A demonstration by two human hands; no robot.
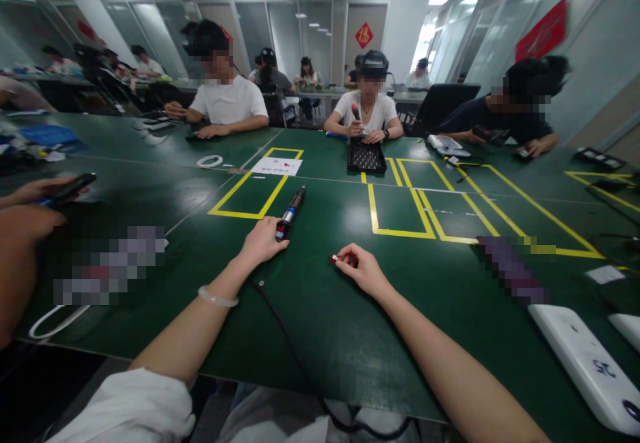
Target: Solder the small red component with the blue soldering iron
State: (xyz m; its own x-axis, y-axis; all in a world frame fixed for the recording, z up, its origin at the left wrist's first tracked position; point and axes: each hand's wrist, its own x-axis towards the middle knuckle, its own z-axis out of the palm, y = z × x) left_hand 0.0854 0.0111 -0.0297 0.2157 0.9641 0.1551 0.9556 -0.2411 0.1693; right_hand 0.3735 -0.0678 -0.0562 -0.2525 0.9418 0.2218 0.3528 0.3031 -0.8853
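My left hand is closed around the near end of a dark, tapered tool with a blue band, which looks like a screwdriver. Its narrow tip points away from me across the green table. To the right, my right hand is closed in a pinch just over the tabletop. A small red and white piece pokes out between its thumb and fingers; the fingers cover the rest. Below my left hand, a black cable runs over the table edge towards my lap.
Yellow tape frames mark the tabletop, with a paper sheet and a white ring nearby. A black tray lies before a person opposite. A white device is at right, a blurred phone-like object beside it. Another person's hand is at left.
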